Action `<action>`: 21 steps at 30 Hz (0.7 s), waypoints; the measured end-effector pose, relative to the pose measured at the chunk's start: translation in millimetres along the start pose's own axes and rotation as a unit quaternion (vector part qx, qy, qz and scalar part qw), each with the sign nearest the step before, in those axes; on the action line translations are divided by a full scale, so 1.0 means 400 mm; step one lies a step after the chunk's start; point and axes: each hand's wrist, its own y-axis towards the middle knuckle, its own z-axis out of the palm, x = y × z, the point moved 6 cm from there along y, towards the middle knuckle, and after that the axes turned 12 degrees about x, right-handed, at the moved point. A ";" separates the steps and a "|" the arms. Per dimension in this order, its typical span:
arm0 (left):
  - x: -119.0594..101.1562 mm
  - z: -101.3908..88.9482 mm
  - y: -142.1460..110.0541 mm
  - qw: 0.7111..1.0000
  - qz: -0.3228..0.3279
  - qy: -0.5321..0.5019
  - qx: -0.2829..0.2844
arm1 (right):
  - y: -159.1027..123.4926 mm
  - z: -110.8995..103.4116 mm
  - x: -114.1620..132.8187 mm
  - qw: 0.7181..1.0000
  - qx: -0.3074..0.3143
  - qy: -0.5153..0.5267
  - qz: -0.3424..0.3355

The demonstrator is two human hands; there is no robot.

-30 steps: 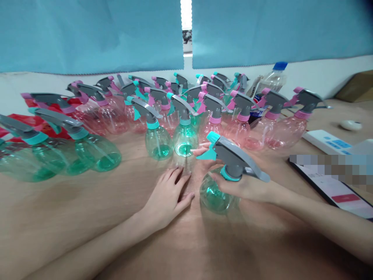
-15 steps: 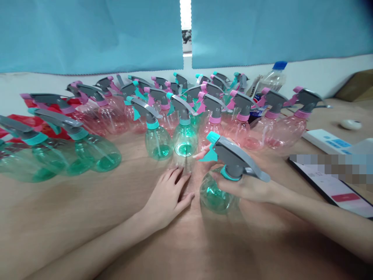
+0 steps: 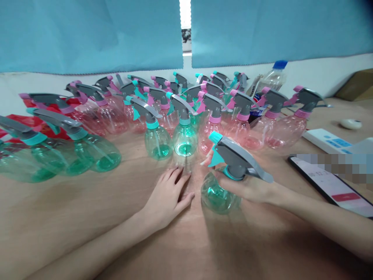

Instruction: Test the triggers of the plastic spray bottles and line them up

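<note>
My right hand [image 3: 241,186] is wrapped round the neck of a green spray bottle [image 3: 218,198], which has a turquoise collar and a grey trigger head. The nozzle points to the upper left, and some of my fingers are hidden behind the bottle. My left hand [image 3: 170,194] lies flat on the wooden table [image 3: 140,249], fingers stretched out and thumb apart, holding nothing. Just beyond it two green spray bottles [image 3: 157,144] stand side by side. Clear pink spray bottles [image 3: 214,136] with pink collars stand behind the held bottle.
Several more green spray bottles [image 3: 99,155] are at the left, near red plastic [image 3: 26,122]. A phone [image 3: 323,179], a white power strip [image 3: 332,142] and a white mouse [image 3: 350,124] lie at the right. A blue-capped drink bottle [image 3: 274,79] stands at the back.
The bottle in my right hand has shifted slightly to the right and tilted a little. My left hand has stayed in place.
</note>
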 end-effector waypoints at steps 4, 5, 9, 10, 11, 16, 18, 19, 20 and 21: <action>0.000 0.003 0.000 1.000 0.000 0.005 -0.005 | 0.009 0.004 0.013 0.998 0.026 0.056 -0.018; 0.000 0.003 0.000 1.000 0.000 0.006 -0.006 | 0.009 0.006 0.012 0.997 0.032 0.062 -0.020; 0.000 0.001 0.001 1.000 0.001 0.010 -0.006 | 0.002 0.013 0.000 0.996 0.026 0.081 -0.035; -0.001 0.001 0.002 1.000 0.001 0.011 -0.005 | -0.001 0.014 -0.006 0.995 0.022 0.093 -0.035; -0.001 0.001 0.002 1.000 0.001 0.012 -0.004 | -0.003 0.016 -0.012 0.994 0.021 0.106 -0.034; -0.001 0.000 0.002 1.000 0.001 0.010 -0.004 | -0.005 0.023 -0.029 0.992 0.016 0.126 -0.023; 0.000 0.000 0.002 1.000 0.002 0.010 -0.004 | -0.005 0.023 -0.029 0.992 0.010 0.123 -0.024; 0.000 0.000 0.002 1.000 0.002 0.010 -0.005 | -0.004 0.023 -0.027 0.992 0.008 0.121 -0.026; 0.000 0.000 0.002 1.000 0.002 0.011 -0.007 | -0.004 0.022 -0.025 0.992 0.006 0.119 -0.030; 0.001 0.000 0.001 1.000 0.002 0.011 -0.008 | -0.003 0.021 -0.023 0.993 0.005 0.117 -0.035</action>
